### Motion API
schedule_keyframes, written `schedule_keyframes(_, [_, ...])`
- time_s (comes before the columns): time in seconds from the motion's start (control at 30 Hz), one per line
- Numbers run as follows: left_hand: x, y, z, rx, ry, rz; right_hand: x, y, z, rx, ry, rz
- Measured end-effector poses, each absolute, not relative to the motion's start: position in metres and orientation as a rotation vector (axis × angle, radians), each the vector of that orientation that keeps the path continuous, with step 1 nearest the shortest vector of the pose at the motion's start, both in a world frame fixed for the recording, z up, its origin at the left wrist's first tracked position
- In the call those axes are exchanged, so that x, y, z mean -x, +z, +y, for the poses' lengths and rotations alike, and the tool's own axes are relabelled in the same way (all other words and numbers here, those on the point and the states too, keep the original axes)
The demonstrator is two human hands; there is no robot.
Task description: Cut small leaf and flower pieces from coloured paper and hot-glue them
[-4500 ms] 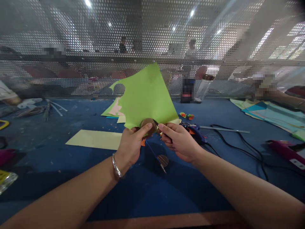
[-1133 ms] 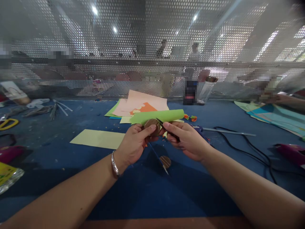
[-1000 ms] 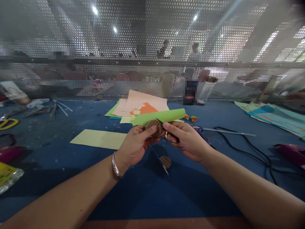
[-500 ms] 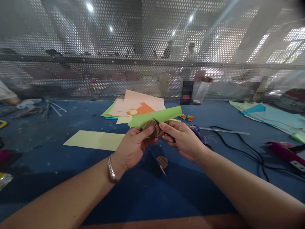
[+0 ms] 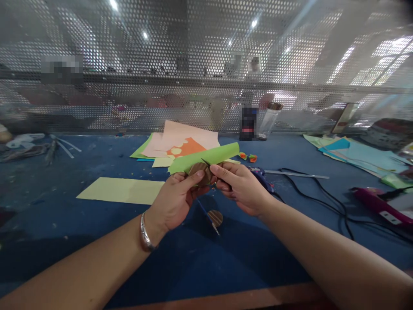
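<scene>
Blue felt-looking tabletop point(image 5: 97, 224) here, pretty messy, with a perforated metal screen point(image 5: 161, 86) running along the far edge and blurry room lights behind it.

Both of the person's hands are up just above the table, close together. The left hand point(image 5: 174, 200), with a silver bracelet point(image 5: 146, 232) on the wrist, is closed around a small brown cardboard disc point(image 5: 198, 172), thumb pressed on its face. A sheet of light green paper point(image 5: 203, 157) sits against the back of that disc and curls away to the right, so it looks like a loose roll. The right hand point(image 5: 240, 187) is closed on a pair of dark scissors point(image 5: 206, 164); only the pointed tip shows, poking up right at the top edge of the disc where it meets the green paper. Can't tell how far the blades are apart.

Under the hands, lying on the table, is a second brown disc point(image 5: 215, 216) with a thin blue stick point(image 5: 206, 215) across it. A pale yellow sheet point(image 5: 119, 190) lies flat to the left. Further back is a stack of pink and orange paper point(image 5: 183, 142). To the right there's a blue glue gun point(image 5: 263, 178), a black cable point(image 5: 322, 202), and a magenta tool point(image 5: 377, 200) near the edge. A pile of light blue sheets point(image 5: 361, 155) sits in the far right corner.
</scene>
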State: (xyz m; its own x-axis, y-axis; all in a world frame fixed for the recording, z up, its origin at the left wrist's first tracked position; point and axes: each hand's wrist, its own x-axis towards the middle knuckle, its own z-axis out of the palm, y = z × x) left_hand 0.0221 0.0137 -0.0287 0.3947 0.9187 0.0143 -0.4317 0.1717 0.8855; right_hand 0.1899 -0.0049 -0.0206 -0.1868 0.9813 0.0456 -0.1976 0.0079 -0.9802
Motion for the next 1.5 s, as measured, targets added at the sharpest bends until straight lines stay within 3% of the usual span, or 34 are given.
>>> schedule_keyframes(1.5, [-0.011, -0.026, 0.019, -1.140, 1.123, 0.733, -0.189, -0.015, -0.010, 0.980, 1.347, -1.246])
